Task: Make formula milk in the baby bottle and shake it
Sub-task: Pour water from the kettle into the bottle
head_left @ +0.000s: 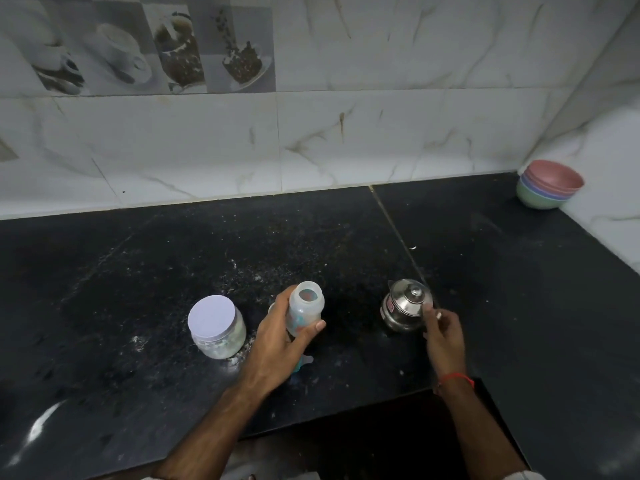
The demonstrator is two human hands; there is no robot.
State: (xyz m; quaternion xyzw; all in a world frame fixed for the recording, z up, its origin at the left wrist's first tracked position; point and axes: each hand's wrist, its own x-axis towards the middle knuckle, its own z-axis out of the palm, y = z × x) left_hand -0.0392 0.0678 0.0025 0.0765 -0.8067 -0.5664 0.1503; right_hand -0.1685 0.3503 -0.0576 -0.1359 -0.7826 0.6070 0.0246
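— Head view: where's the bottle (304, 311)?
— Centre of frame, uncapped, gripped by the left hand (280, 341) above the black counter (138, 289).
— And the right hand (441, 332)?
— Fingers curled at the steel pot (405, 304); whether they grip it, I cannot tell.
— Anything else?
— White-lidded jar (216, 327) left of the bottle; stacked bowls (549, 185) at right.

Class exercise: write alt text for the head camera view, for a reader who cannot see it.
A person's left hand grips an open, uncapped baby bottle over a black counter, while the right hand reaches to a lidded steel pot. A white-lidded jar stands left of the bottle; stacked pastel bowls sit in the far right corner.
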